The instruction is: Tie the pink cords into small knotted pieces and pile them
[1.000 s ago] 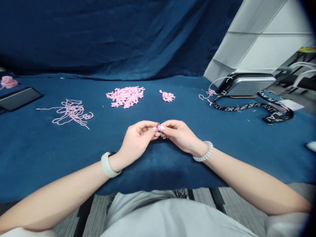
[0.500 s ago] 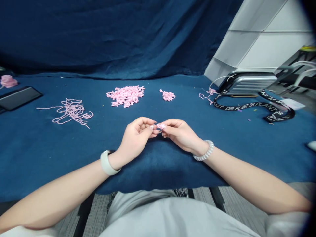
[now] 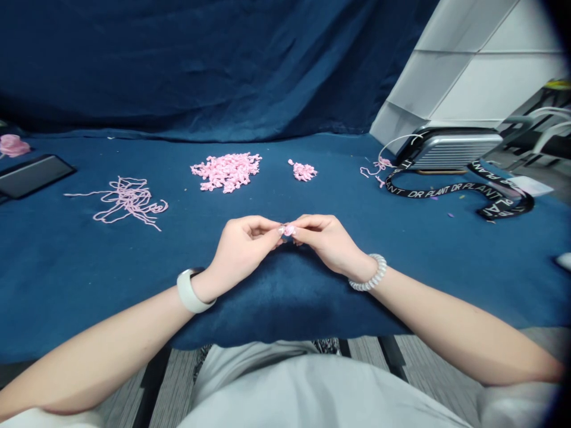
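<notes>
The blue-covered worktop point(image 3: 134, 267) is spread with pink things. At its left, a loose tangle of pink yarn point(image 3: 129, 199) is laid out; farther back, a broad pile of pink pieces point(image 3: 227, 172) is heaped, with a smaller pink cluster point(image 3: 304, 172) set apart to its right. Nearer the front edge, the left hand point(image 3: 282, 230) and the right hand point(image 3: 293, 230) are held tip to tip, thumb and fingertips of each apparently pinched on the small pink piece point(image 3: 289, 230), which is held between them and largely covered. For good control, it is best steadied by light pressure from the right hand while fine adjustments are made by the left; it should not be crushed or overstretched, and the thumbs are best angled aside so that its shape can be seen.
</notes>
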`<state>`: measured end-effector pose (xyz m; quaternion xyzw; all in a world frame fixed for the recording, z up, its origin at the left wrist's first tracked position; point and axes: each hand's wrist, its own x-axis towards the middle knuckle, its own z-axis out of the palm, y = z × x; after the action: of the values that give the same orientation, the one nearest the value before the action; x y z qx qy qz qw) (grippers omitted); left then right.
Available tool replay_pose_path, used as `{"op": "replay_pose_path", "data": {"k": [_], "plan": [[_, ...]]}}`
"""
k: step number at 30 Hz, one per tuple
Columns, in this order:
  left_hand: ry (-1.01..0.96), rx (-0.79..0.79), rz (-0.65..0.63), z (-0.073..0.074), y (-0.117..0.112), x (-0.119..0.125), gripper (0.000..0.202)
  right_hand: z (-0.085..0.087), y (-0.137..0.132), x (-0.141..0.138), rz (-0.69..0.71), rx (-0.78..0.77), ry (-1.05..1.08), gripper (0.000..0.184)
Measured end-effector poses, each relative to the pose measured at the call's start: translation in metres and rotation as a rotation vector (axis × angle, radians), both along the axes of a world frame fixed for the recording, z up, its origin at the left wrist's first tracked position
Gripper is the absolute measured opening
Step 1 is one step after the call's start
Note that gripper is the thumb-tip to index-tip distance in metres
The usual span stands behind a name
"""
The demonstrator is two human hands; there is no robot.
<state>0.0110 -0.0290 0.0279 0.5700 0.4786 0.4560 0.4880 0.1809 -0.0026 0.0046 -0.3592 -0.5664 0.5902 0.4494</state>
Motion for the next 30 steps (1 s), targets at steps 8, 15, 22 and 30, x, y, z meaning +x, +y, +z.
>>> {"op": "replay_pose_path", "data": {"k": [8, 15, 22, 30], "plan": [[0.127, 0.027, -0.005, 0.0000, 0.0005, -0.0005, 0.025, -0.0003, 0.0000, -0.0006, -0.025, 0.006, -0.017, 0.013], [0.160, 0.024, -0.022, -0.0018, 0.0014, -0.0007, 0.022, 0.0038, -0.0014, 0.0002, 0.002, 0.058, -0.117, 0.014], [0.145, 0.000, 0.002, -0.0009, 0.0038, -0.0020, 0.014, 0.0034, -0.0006, 0.0034, -0.018, 0.190, -0.267, 0.018], [-0.012, -0.089, 0.049, -0.0050, 0.0076, -0.0047, 0.011, 0.0027, 0.0003, 0.0035, -0.046, 0.125, -0.254, 0.021]]}}
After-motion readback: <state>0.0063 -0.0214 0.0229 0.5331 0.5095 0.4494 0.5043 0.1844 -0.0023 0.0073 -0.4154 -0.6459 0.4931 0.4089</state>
